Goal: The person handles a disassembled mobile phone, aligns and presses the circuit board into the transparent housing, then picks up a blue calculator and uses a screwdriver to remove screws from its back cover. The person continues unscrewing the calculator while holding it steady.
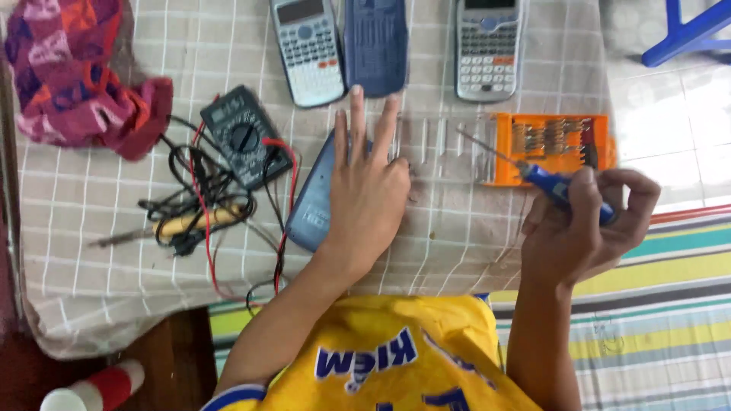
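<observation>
My left hand (367,179) lies flat, fingers spread, on a dark blue calculator back cover (314,204) in the middle of the checked cloth. My right hand (590,221) grips a blue-handled precision screwdriver (560,186), its thin shaft pointing up-left over the clear lid of an orange bit-set case (552,148). Two grey scientific calculators (308,49) (487,47) and a blue slide cover (375,46) lie at the far edge.
A black multimeter (244,135) with red and black leads sits left of my hand, next to a yellow-handled soldering iron (186,222). A pink-red cloth (72,76) is bunched at top left. The table edge (114,335) runs near me; a blue stool leg (685,30) stands at top right.
</observation>
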